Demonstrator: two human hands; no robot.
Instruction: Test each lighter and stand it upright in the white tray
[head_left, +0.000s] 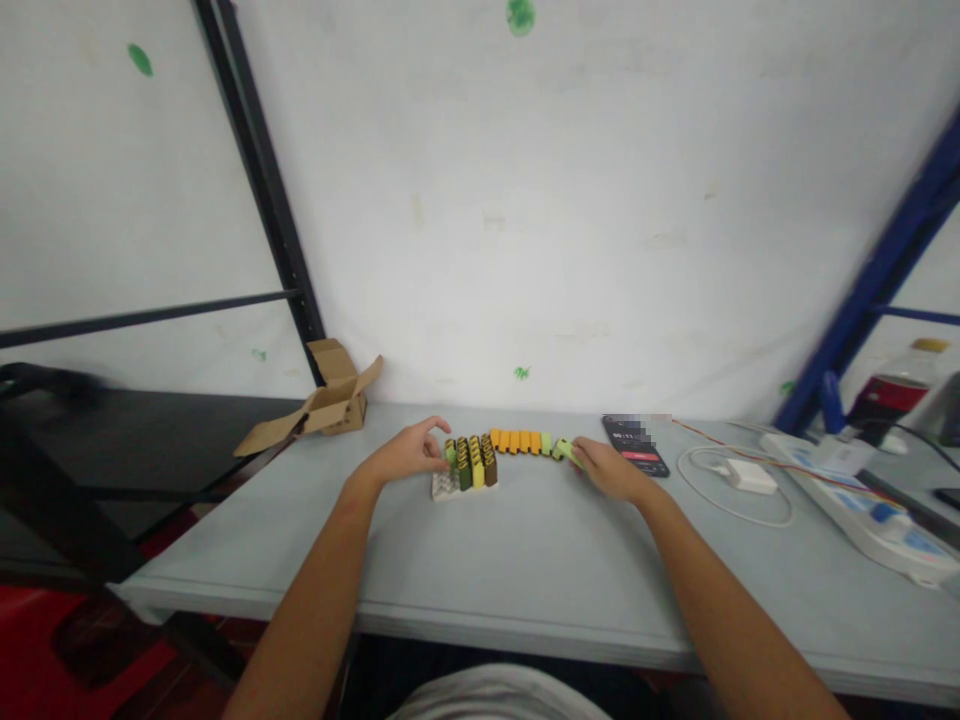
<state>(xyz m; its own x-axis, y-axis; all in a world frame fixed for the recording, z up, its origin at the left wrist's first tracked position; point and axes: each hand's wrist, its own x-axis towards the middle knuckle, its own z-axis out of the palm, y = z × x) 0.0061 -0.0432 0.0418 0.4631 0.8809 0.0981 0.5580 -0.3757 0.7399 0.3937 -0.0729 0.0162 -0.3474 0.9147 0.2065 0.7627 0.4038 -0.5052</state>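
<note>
A small white base plate [444, 487] on the grey table [487, 560] holds several upright blocks [474, 462], green, yellow and brown. My left hand [409, 455] rests at the plate's left end, thumb and fingers pinched on the leftmost green block [450, 453]. A curved row of orange blocks [514, 441] runs rightwards behind the plate. At the row's right end my right hand [611, 468] lies with fingers closed around a light green block [566, 451].
An opened cardboard box [326, 402] lies at the back left. A black phone [636, 446] lies right of the blocks, then a white charger with coiled cable [746, 476], a power strip [862, 500] and a bottle [896, 392]. A white wall stands close behind.
</note>
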